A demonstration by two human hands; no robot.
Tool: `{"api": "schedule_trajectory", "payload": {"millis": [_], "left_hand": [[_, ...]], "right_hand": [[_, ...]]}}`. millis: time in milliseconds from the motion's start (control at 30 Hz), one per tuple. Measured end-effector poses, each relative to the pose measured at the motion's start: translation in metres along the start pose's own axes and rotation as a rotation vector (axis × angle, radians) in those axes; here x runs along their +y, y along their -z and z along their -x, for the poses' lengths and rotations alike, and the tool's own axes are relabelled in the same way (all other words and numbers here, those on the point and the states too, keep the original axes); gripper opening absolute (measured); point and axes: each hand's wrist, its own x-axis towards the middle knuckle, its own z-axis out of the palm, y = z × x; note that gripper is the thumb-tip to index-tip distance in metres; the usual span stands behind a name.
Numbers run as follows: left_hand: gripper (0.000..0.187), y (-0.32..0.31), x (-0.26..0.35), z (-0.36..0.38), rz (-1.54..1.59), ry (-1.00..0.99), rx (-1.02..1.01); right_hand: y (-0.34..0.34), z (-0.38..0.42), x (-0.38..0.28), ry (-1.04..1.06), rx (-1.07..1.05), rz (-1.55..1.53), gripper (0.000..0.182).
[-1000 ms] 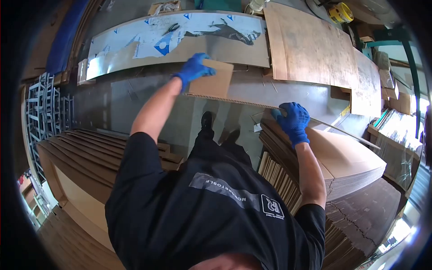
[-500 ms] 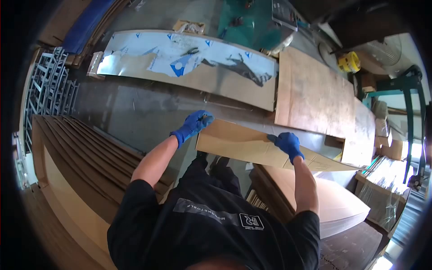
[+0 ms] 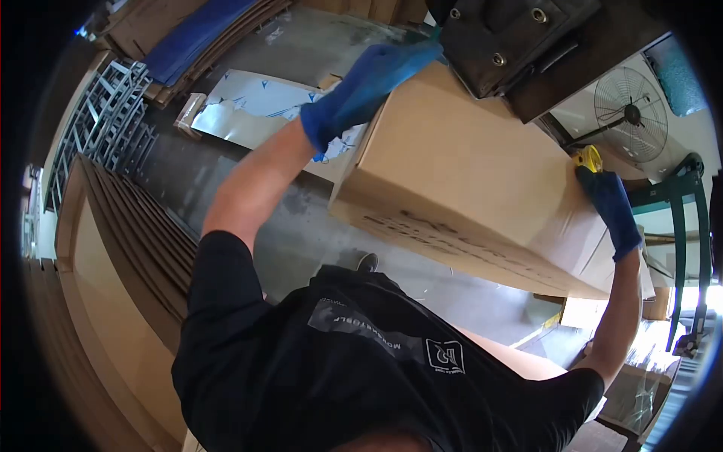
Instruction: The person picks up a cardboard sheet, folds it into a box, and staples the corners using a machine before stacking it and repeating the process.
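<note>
A large cardboard box (image 3: 467, 151) with dark printing on its near side is held up in front of me, tilted, with one end to the right. My left hand (image 3: 369, 87), in a blue glove, holds its upper left edge, with the fingers stretched along the far corner. On the right edge, my right hand (image 3: 611, 207), also gloved in blue, grips the cardboard. Its fingertips are partly hidden by the box's edge.
Beyond the box lies a panel with torn white-and-blue film (image 3: 248, 105). Folded cardboard sheets (image 3: 128, 226) lean at my left, near metal frames (image 3: 105, 105). A dark piece with metal eyelets (image 3: 520, 38) hangs overhead. A fan (image 3: 631, 114) stands at the back right.
The cardboard, seen low and nearly flat before, is now raised high as a broad box form. Both hands have moved up and farther apart, the right one farther right.
</note>
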Motion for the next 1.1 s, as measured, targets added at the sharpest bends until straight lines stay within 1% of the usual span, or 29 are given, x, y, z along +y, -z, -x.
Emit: {"api": "schedule_trajectory", "payload": {"millis": [100,133,167,200,233,300,367,400,433,467,500,533,567,600,633,667,700,733,800,833,900,967,1067,1100], "left_hand": [[0.039,0.001,0.020,0.001,-0.225,0.017,0.079],[0.040,0.001,0.015,0.015,-0.065,0.175,0.060],[0.041,-0.003,0.004,0.044,0.107,0.337,0.039],[0.044,-0.008,-0.003,0.045,0.246,0.450,0.021],[0.046,-0.013,-0.007,0.044,0.380,0.568,0.016],[0.053,-0.030,-0.021,0.021,0.581,0.732,0.030],[0.059,-0.054,-0.021,0.015,0.811,0.937,0.042],[0.058,-0.063,-0.028,0.011,0.890,0.939,0.073],[0.056,-0.072,-0.035,0.007,0.969,0.941,0.105],[0.050,-0.080,-0.052,0.007,1.000,0.859,0.173],[0.045,-0.080,-0.058,0.010,1.028,0.800,0.234],[0.045,-0.080,-0.060,0.021,1.076,0.823,0.167],[0.045,-0.078,-0.065,0.027,1.130,0.833,0.094],[0.044,-0.074,-0.071,0.017,1.167,0.816,0.013],[0.069,-0.073,-0.066,0.006,1.007,0.727,-0.063],[0.069,-0.072,-0.062,0.000,1.011,0.730,-0.055],[0.068,-0.071,-0.058,0.000,1.015,0.744,-0.051],[0.067,-0.070,-0.056,0.003,0.995,0.765,-0.057],[0.063,-0.067,-0.051,0.013,0.940,0.826,-0.065],[0.060,-0.067,-0.041,0.023,0.905,0.858,-0.074],[0.060,-0.067,-0.034,0.035,0.870,0.861,-0.054],[0.060,-0.070,-0.031,0.057,0.852,0.915,-0.025],[0.059,-0.058,-0.024,0.082,0.812,0.971,0.009],[0.059,-0.048,-0.023,0.085,0.779,0.971,0.015]], "right_hand": [[0.002,-0.014,-0.004,-0.065,-0.020,0.082,0.045],[0.001,-0.017,-0.007,0.018,0.005,0.094,0.042],[0.000,-0.011,-0.008,0.090,0.024,0.106,0.040],[0.000,-0.009,-0.003,0.159,0.050,0.117,0.037],[0.001,-0.017,0.019,0.327,0.024,0.365,0.030],[0.003,-0.032,0.063,0.696,0.113,0.874,0.017],[0.011,-0.066,0.069,0.282,-0.055,0.704,0.020],[0.019,-0.088,0.079,-0.056,-0.102,0.075,0.022],[0.028,-0.095,0.090,0.093,-0.011,0.134,0.024],[0.029,-0.110,0.102,0.251,0.074,0.192,0.026],[0.017,-0.114,0.096,0.398,0.146,0.234,0.028],[0.004,-0.102,0.095,0.520,0.194,0.273,0.031],[0.007,-0.088,0.094,0.205,0.061,0.323,0.032],[0.021,-0.076,0.028,-0.100,-0.044,0.367,0.034],[0.028,-0.070,-0.008,-0.404,-0.148,0.401,0.036],[0.026,-0.071,0.009,-0.211,-0.115,0.314,0.036],[0.020,-0.075,0.042,-0.023,-0.088,0.221,0.036],[0.015,-0.078,0.053,0.062,-0.055,0.193,0.034],[0.011,-0.076,0.062,0.106,-0.029,0.216,0.029],[0.011,-0.064,0.062,0.103,-0.025,0.232,0.028],[0.013,-0.038,0.056,0.128,0.002,0.253,0.025],[0.006,-0.014,0.057,0.125,-0.017,0.233,0.023],[-0.011,-0.006,0.066,0.165,0.010,0.185,0.023],[-0.012,-0.015,0.057,0.161,0.010,0.141,0.023]]}}
